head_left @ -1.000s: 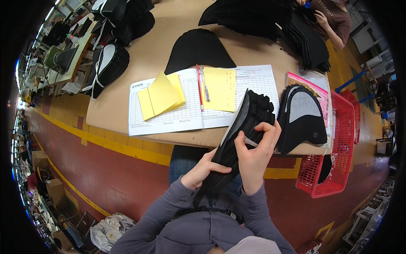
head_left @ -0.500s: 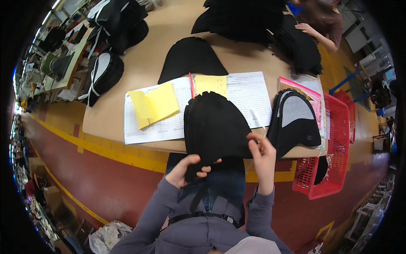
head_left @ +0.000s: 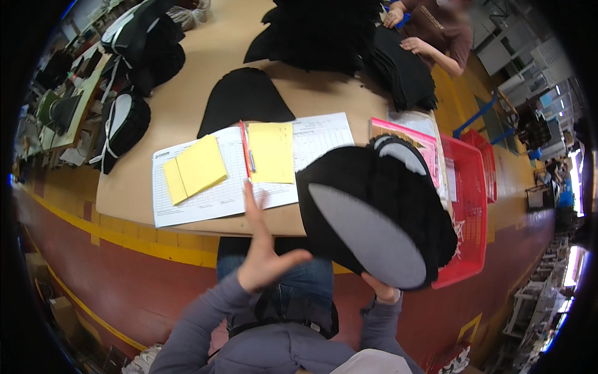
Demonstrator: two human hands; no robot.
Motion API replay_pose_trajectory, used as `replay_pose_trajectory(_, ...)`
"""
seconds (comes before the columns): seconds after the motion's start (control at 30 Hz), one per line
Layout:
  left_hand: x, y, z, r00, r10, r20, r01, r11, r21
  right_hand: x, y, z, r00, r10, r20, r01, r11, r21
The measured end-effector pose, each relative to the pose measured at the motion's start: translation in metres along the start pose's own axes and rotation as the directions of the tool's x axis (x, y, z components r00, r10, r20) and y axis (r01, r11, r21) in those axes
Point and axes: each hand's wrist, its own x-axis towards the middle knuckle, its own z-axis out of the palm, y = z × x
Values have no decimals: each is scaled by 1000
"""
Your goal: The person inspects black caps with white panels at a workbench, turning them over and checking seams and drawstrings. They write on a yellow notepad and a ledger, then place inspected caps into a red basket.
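A stack of black fabric pieces [head_left: 330, 168] is tilted up at the table's front right, a light grey oval panel [head_left: 374, 240] on its facing side. My right hand [head_left: 384, 290] grips the stack's lower edge, thumb showing and the other fingers mostly hidden. Apart from it, my left hand [head_left: 265, 252] is empty in front of the table edge, fingers stretched out and slightly blurred. Behind the raised stack, a second black-and-grey stack [head_left: 402, 153] shows only in part.
Printed sheets [head_left: 324, 128] lie on the table [head_left: 180, 106] under yellow notes [head_left: 196, 169] and pens [head_left: 245, 143]. Beyond is a single black piece [head_left: 243, 100]. Large black piles [head_left: 311, 37] stand at the back, tied bundles [head_left: 124, 128] left. A co-worker's hands [head_left: 416, 46] touch one pile. Red baskets [head_left: 470, 218] stand right.
The stack has swung rightward and turned over, so its grey panel now shows. My left hand has let go and opened. The view has shifted, and the co-worker's second hand has come into sight.
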Motion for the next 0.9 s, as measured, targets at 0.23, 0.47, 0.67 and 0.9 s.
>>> replay_pose_trajectory(0.23, 61, -22, -81, 944, 166, 286, -226, 955, 192, 48, 66, 16, 971, -62, 230, 19, 983, 182)
replay_pose_trajectory(0.47, 36, -91, -61, 937, 214, 276, -294, 910, 293, 53, 95, 35, 969, -219, 115, 245, 914, -323)
replay_pose_trajectory(0.67, 34, -52, 2, 982, 164, 90, -146, 973, -181, 63, 47, -49, 959, -281, -47, 237, 880, -412)
replay_pose_trajectory(0.9, 78, -4, 152, 947, -264, 182, 316, 865, -390, 157, 19, -176, 942, 332, 54, -312, 923, -225)
